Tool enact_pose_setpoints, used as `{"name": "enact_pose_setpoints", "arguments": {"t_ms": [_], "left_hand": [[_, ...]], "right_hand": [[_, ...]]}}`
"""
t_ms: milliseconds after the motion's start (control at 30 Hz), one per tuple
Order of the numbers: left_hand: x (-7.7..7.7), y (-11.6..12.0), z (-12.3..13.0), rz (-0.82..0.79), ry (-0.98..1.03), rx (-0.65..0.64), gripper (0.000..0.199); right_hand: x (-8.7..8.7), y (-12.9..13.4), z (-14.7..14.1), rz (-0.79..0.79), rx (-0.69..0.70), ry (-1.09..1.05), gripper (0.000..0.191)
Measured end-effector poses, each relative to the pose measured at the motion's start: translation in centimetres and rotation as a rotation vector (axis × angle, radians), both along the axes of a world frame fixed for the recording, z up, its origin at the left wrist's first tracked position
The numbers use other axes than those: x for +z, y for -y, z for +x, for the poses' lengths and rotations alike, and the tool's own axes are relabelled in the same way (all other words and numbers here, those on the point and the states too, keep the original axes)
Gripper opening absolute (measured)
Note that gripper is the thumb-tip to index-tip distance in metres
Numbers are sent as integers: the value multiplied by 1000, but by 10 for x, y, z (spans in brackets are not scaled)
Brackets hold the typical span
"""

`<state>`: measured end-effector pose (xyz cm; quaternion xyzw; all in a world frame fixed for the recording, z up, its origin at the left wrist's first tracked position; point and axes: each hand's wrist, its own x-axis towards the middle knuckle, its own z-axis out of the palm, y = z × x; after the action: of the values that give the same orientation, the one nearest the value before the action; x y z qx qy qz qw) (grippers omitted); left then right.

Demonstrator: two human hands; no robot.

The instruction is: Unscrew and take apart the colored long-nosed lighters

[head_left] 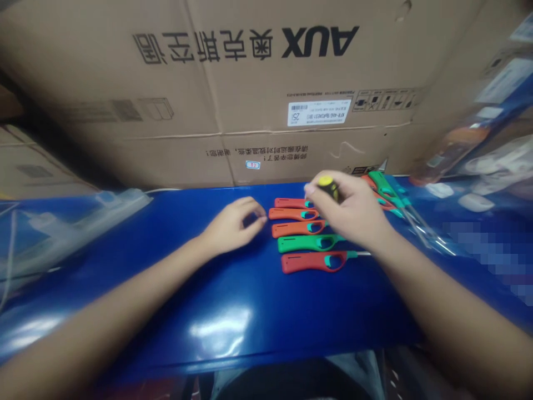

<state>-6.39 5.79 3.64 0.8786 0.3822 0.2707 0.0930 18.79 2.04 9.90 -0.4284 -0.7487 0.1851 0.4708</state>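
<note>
My right hand (350, 208) is closed around a screwdriver (328, 188) with a black and yellow handle; its shaft is hidden. It hovers over the right part of a row of gas lighters. The row holds a red lighter (289, 203) at the back, two orange lighters (287, 214), a green lighter (297, 243) and another red lighter (302, 262) nearest me. Their nozzles point right, partly behind my right hand and forearm. My left hand (233, 225) rests just left of the row, fingers curled with thumb and index slightly apart, holding nothing visible.
More lighters (385, 186) lie piled at the right on the blue table (187, 311). A large cardboard box (250, 116) stands along the back edge. Clear plastic bags (83, 228) lie at the left. A bottle (452, 150) and white items are blurred at the right.
</note>
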Motion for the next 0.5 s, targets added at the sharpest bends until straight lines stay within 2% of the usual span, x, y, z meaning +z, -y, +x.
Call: {"name": "enact_pose_setpoints", "arguments": {"t_ms": [100,200,333,500], "left_hand": [[-2,23,25,-70,-34,-156,18],[-11,31,36,-135,25,-219,29],[-23,30,37,-204,130,-217,32],[-33,29,33,-235,206,-190,32]], "right_hand": [[1,-4,-4,31,17,-211,31],[-10,-4,-11,44,56,-250,29],[-35,-1,-19,32,43,-224,24],[-50,4,-23,180,62,-173,21]]}}
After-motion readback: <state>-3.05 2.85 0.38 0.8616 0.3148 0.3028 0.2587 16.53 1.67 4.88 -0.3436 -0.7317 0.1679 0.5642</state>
